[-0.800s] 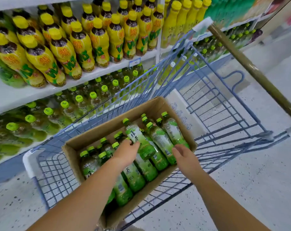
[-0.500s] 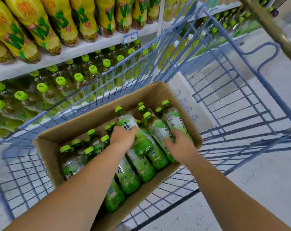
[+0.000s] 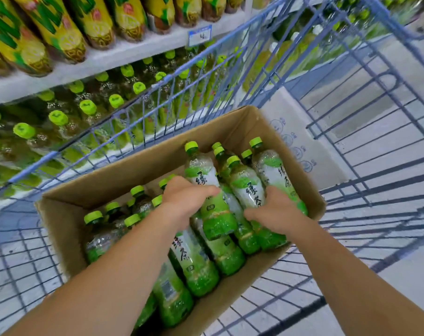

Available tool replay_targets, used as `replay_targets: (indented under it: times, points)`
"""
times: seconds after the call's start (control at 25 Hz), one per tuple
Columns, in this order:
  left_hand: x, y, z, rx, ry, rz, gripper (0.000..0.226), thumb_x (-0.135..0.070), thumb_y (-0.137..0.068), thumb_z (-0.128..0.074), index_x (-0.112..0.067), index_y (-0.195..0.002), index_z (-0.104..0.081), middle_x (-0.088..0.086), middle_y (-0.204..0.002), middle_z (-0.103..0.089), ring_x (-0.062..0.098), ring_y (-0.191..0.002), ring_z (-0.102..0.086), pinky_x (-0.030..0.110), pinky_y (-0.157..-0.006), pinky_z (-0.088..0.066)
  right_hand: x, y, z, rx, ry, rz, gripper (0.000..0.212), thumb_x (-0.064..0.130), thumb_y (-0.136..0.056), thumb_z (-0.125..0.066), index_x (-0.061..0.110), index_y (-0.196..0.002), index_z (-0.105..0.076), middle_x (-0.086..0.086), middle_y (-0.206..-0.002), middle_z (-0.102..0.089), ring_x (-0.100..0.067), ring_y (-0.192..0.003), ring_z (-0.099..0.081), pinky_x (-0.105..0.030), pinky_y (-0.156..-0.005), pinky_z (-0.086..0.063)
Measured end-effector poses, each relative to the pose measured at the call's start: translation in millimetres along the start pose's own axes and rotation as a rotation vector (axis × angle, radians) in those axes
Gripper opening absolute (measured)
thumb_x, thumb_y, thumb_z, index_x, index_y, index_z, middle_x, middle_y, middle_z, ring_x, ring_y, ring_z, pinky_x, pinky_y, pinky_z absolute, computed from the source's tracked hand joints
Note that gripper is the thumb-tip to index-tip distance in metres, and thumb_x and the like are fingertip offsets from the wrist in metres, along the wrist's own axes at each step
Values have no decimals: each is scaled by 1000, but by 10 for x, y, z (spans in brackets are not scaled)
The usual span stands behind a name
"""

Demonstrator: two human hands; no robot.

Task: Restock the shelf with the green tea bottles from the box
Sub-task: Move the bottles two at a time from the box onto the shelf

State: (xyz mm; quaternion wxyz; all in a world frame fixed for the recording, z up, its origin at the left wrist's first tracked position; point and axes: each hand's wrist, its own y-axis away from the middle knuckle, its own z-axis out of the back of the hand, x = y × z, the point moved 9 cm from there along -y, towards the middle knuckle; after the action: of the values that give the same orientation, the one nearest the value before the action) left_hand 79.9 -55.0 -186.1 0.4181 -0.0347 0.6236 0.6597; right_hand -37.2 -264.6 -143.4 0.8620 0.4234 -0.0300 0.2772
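Observation:
An open cardboard box [image 3: 245, 124] sits in a blue wire cart and holds several green tea bottles with green caps, some lying, some upright. My left hand [image 3: 184, 198] is closed around the middle of one lying green tea bottle [image 3: 201, 170]. My right hand [image 3: 273, 212] wraps around a second lying green tea bottle [image 3: 246, 184] beside it. Both bottles still rest among the others in the box. The shelf [image 3: 109, 59] stands to the left, behind the cart.
The blue wire cart [image 3: 366, 151] surrounds the box; its wall stands between box and shelf. Green-capped bottles [image 3: 87, 107] fill the lower shelf row, yellow bottles [image 3: 60, 27] the row above. A white carton [image 3: 298, 141] lies in the cart behind the box.
Both hands went from open above the bottles to closed around one bottle each. The view has moved nearer and lower toward the box.

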Motion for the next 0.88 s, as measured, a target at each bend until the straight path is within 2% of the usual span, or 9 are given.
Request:
replay_targets:
  times: [0.12,0.28,0.4,0.48,0.56,0.64,0.72,0.8,0.88]
  points:
    - [-59,101,57,101,40,-42,63,-32,-53,-92,-13,-106,-64,9,-103,-71,29,-94,-69,46,-82,-58,26,150,-16,-40,-187,2,47,35,-66,-77,17,-107,-61,1,-98,-70,-17,-84,-65,-37,-73,-56]
    - [-34,347,401,122,73,-127,45,-21,-55,-92,-27,-90,-64,-4,-82,-76,13,-68,-74,26,-53,-54,312,445,-21,-106,-332,105,40,26,-73,-79,15,-107,-60,15,-71,-67,-6,-63,-64,-13,-44,-46]
    - [-8,574,827,121,96,-146,60,-25,-47,-92,-29,-97,-60,-1,-90,-75,16,-74,-74,30,-54,-57,686,756,-143,-79,-368,150,58,28,-73,-76,13,-125,-57,2,-88,-72,-13,-67,-69,-22,-47,-50]
    - [-9,739,1171,110,106,-176,72,-29,-41,-91,-29,-105,-56,-2,-95,-72,15,-75,-73,28,-55,-57,920,987,-213,-98,-386,175,31,26,-74,-77,20,-99,-60,4,-82,-69,-16,-67,-66,-28,-53,-50]
    - [13,927,1547,92,83,-209,76,-32,-43,-91,-29,-110,-56,-7,-95,-70,12,-76,-71,26,-56,-56,1188,1278,-296,-113,-401,198,26,26,-74,-77,23,-84,-54,8,-80,-66,-8,-61,-62,-26,-52,-49]
    - [59,1158,1995,68,105,-232,65,-29,-50,-92,-26,-106,-59,-6,-96,-70,10,-78,-71,31,-62,-60,1505,1617,-436,-110,-386,230,23,26,-73,-77,24,-90,-62,2,-84,-70,-11,-66,-67,-27,-53,-51]
    - [152,1412,2418,71,177,-227,65,-23,-60,-93,-22,-113,-55,-2,-104,-65,9,-78,-70,28,-56,-58,1826,1977,-584,-107,-399,265,24,24,-73,-78,24,-92,-64,0,-85,-72,-19,-73,-68,-30,-58,-50]
    - [286,1655,2849,51,216,-225,85,-28,-63,-92,-26,-134,-44,-4,-112,-57,9,-86,-64,25,-57,-50,2109,2338,-743,-121,-401,291,26,26,-72,-79,26,-90,-60,3,-85,-70,-13,-72,-66,-27,-54,-47]
    - [443,1816,3245,16,220,-232,94,-31,-63,-92,-34,-140,-38,-1,-119,-54,19,-98,-62,34,-70,-50,2373,2634,-896,-145,-406,313,27,29,-69,-80,27,-88,-60,8,-81,-68,0,-63,-62,-20,-48,-44]
